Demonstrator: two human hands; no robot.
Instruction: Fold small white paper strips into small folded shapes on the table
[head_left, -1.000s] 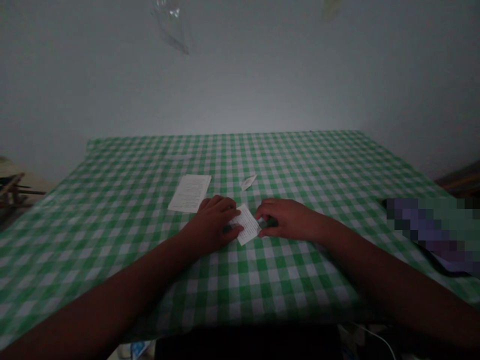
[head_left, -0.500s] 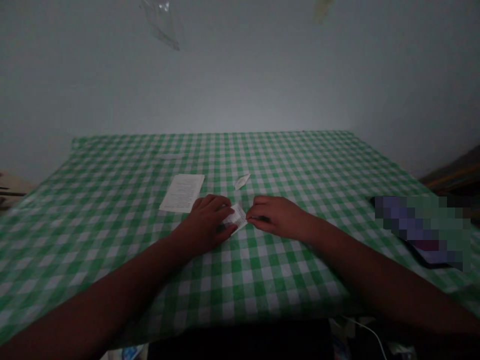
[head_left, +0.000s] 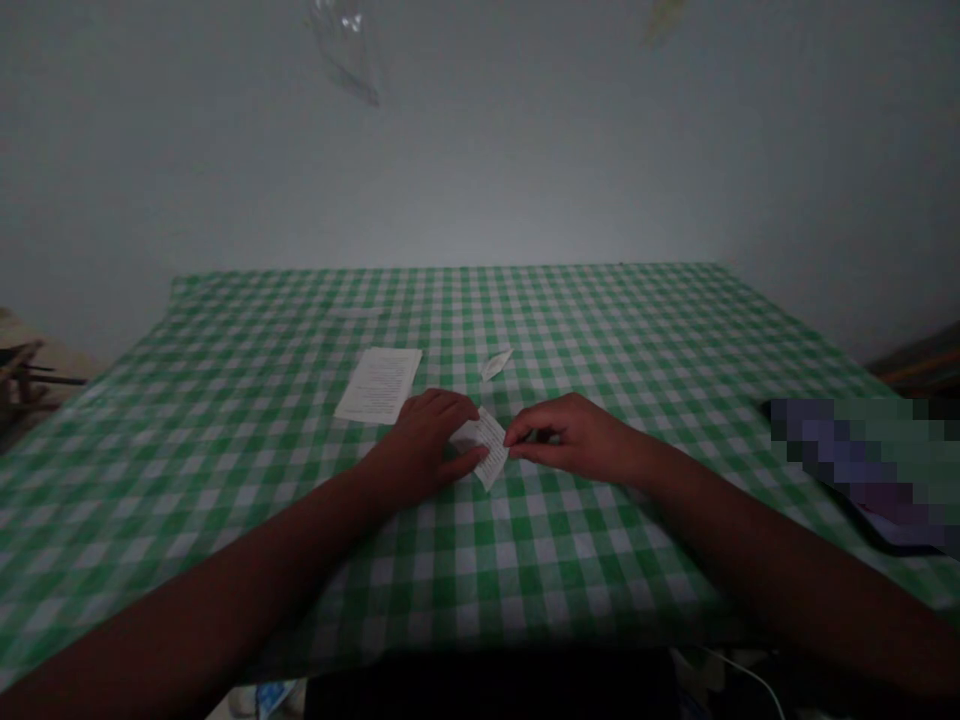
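Observation:
A small printed piece of paper [head_left: 491, 450], folded into a pointed shape, lies on the checked cloth between my hands. My left hand [head_left: 431, 440] rests over its left part, thumb and fingertips pressing it from either side. At the paper's right corner, my right hand [head_left: 562, 437] pinches with thumb and forefinger close together. My left fingers hide part of the paper. Just beyond my left hand lies a stack of printed sheets [head_left: 381, 385]. A small folded paper piece [head_left: 497, 364] sits farther back, apart from both hands.
The table wears a green and white checked cloth [head_left: 570, 330]. A dark-edged device with a blurred screen [head_left: 862, 475] lies at the right. Behind the table stands a pale wall [head_left: 510, 140] with a clear plastic bag [head_left: 345, 45] on it. A white cable [head_left: 750, 675] hangs below the front edge.
The paper now shows more of its printed face and a lower point between my hands. My right fingers have opened slightly at the knuckles. The whole view has shifted a little.

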